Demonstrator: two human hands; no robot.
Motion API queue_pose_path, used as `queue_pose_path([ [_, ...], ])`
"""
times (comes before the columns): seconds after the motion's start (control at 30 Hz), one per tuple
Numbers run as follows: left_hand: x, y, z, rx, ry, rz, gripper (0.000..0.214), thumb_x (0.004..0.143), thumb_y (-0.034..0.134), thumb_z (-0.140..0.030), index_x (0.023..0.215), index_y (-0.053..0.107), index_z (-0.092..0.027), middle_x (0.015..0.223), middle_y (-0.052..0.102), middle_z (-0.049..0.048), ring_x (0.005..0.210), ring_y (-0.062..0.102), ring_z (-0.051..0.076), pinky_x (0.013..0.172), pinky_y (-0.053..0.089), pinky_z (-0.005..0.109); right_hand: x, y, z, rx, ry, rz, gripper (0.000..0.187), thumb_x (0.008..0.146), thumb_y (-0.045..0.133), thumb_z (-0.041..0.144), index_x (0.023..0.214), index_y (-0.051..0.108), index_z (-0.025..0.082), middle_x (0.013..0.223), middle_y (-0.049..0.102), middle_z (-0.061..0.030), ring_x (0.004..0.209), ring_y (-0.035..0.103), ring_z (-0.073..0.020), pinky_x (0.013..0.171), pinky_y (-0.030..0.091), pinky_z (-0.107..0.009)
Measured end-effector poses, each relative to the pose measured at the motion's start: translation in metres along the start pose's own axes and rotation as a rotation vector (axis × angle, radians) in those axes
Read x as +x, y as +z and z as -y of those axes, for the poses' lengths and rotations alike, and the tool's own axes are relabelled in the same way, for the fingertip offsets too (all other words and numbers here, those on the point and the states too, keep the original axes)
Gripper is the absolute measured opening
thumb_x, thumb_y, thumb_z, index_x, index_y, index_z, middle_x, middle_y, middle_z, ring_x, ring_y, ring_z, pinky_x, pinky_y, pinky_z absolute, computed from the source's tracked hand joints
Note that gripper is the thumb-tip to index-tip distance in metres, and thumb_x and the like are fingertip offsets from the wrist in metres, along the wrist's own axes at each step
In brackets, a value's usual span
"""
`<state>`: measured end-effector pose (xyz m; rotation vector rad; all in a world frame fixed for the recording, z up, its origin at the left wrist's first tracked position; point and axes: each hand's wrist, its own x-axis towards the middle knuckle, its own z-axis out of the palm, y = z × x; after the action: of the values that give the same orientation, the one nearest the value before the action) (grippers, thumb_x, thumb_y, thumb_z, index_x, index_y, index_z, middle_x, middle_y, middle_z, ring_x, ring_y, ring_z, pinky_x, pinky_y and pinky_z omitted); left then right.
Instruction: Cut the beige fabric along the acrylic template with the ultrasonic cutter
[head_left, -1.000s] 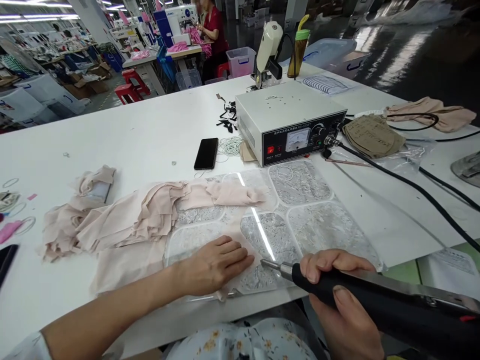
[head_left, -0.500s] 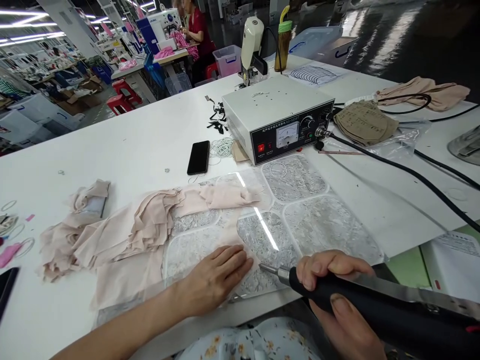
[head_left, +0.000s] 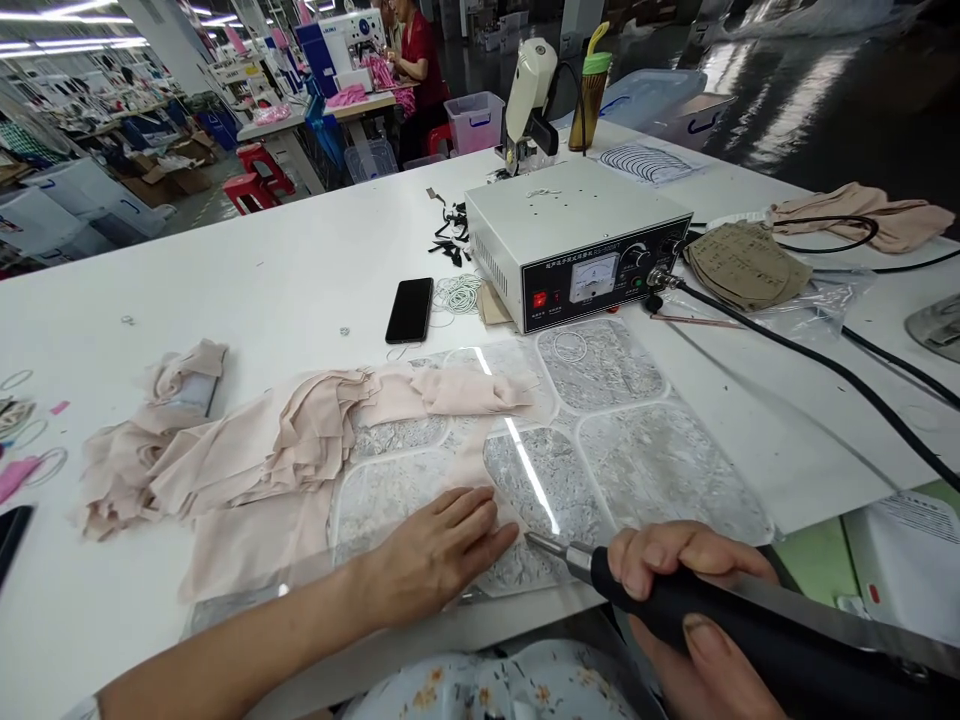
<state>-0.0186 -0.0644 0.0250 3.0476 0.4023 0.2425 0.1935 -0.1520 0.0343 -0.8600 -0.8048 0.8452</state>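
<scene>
My left hand (head_left: 442, 550) lies palm down, fingers stretched, on a thin beige fabric piece (head_left: 471, 455). That piece is spread over a clear plastic mat (head_left: 649, 460) with a grey stone pattern. My right hand (head_left: 697, 550) grips an ultrasonic welding gun (head_left: 780, 640), which has a thick black handle and a pointed metal tip. The tip rests close beside my left thumb, at the fabric's edge; whether it touches the cloth I cannot tell. Left of my hands lies a heap of beige fabric pieces (head_left: 315, 425), and a folded strip (head_left: 450, 390) stretches along the mat's far side.
Behind the mat stands a power box (head_left: 577, 230) with a dial; a black cable (head_left: 817, 350) runs from it to the right. A phone (head_left: 409, 310), a bottle (head_left: 586, 105) and brown card patterns (head_left: 746, 265) lie or stand around it. Beyond, a person in red (head_left: 420, 50) sits sewing.
The whole view has shifted slightly, so most things appear farther right and lower. My left thumb reaches out a little more. The gun's tip stays near the fabric's edge.
</scene>
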Motion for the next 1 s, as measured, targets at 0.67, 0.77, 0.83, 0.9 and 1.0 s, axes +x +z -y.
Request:
queue_pose_path([
  [0.67,-0.002,0.0,0.001,0.004,0.024,-0.034,0.031,0.096,0.037,-0.01,0.123,0.053,-0.008,0.103,0.059,0.0145,0.115,0.054,0.031,0.093,0.052,0.044,0.01,0.007,-0.011,0.035,-0.058,0.015,0.01,0.083,0.058,0.023,0.092,0.055,0.023,0.078,0.048,0.0007,0.063,0.051,-0.0119,0.06,0.051,-0.033],
  [0.77,-0.001,0.001,0.001,-0.003,0.02,-0.042,0.03,0.097,0.038,-0.01,0.123,0.053,-0.008,0.102,0.059,0.0141,0.115,0.054,0.031,0.092,0.052,0.044,0.011,0.006,-0.012,0.043,-0.074,0.028,0.011,0.083,0.059,0.024,0.092,0.054,0.023,0.077,0.048,0.0011,0.063,0.051,-0.0118,0.06,0.051,-0.033],
  [0.83,0.0,0.001,0.0,0.001,0.02,-0.045,0.029,0.096,0.04,-0.01,0.122,0.053,-0.008,0.101,0.06,0.014,0.114,0.055,0.03,0.091,0.053,0.044,0.012,0.004,-0.011,0.047,-0.069,0.03,0.011,0.082,0.059,0.024,0.091,0.054,0.023,0.077,0.048,0.0013,0.063,0.051,-0.0118,0.06,0.051,-0.032],
  [0.9,0.0,0.001,0.0,0.009,0.02,-0.051,0.03,0.096,0.04,-0.009,0.123,0.052,-0.007,0.102,0.06,0.0141,0.113,0.056,0.03,0.091,0.053,0.044,0.013,0.003,-0.01,0.053,-0.059,0.028,0.01,0.082,0.06,0.024,0.091,0.054,0.023,0.077,0.048,0.0013,0.063,0.051,-0.0116,0.06,0.051,-0.032],
  [1.0,0.0,0.001,-0.001,0.007,0.017,-0.059,0.03,0.096,0.04,-0.008,0.123,0.052,-0.004,0.105,0.061,0.0144,0.112,0.056,0.03,0.092,0.053,0.043,0.012,0.0,-0.007,0.065,-0.035,0.04,0.009,0.083,0.059,0.024,0.09,0.055,0.023,0.077,0.048,0.0012,0.063,0.051,-0.0113,0.06,0.051,-0.032],
])
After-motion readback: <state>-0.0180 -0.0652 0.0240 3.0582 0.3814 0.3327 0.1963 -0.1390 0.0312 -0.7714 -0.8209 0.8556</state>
